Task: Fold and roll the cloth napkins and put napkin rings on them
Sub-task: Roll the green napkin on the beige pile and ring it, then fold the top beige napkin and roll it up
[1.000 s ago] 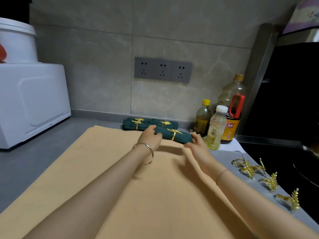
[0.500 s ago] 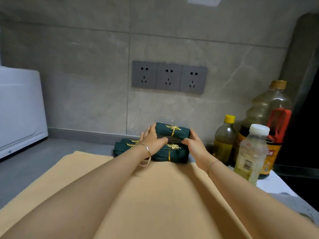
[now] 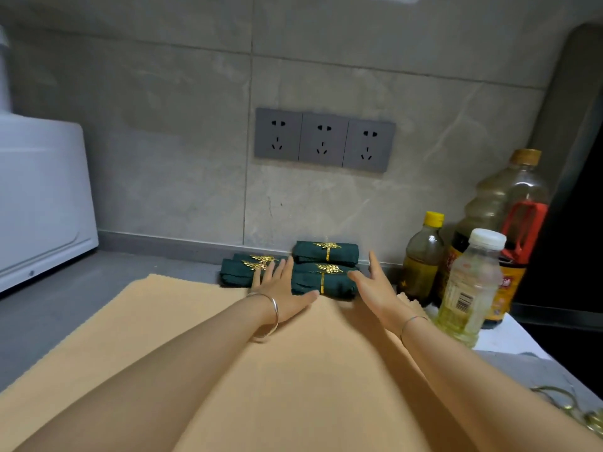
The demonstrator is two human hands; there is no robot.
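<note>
A tan woven cloth (image 3: 163, 337) covers the near part of the grey countertop (image 3: 49, 314), and both bare forearms reach across it toward twelve o'clock. At four o'clock, against the frame's edge, lie loose gold leaf-shaped napkin rings (image 3: 584, 417).

Farther in, the left hand (image 3: 287, 290), with a silver bangle (image 3: 272, 316) on its wrist, has its fingers straight and spread, holding nothing. Its fingertips overlap a pair of dark green rolled napkins (image 3: 235, 275) at its eleven o'clock; I cannot tell whether they touch. The right hand (image 3: 372, 288) is likewise splayed and empty. It sits just beside the right end of a stack of dark green rolled napkins (image 3: 342, 254), which lies between the hands against the wall. Each roll wears a gold leaf ring.

At the right hand's three o'clock stands a clear plastic bottle with a white cap (image 3: 470, 288). Behind it are a small yellow-capped bottle (image 3: 422, 259) and a tall oil bottle with a red handle (image 3: 499, 197). Beyond, at twelve o'clock, a grey triple wall socket (image 3: 324, 140) sits on the tiled wall. A white appliance (image 3: 39, 197) stands at nine o'clock.
</note>
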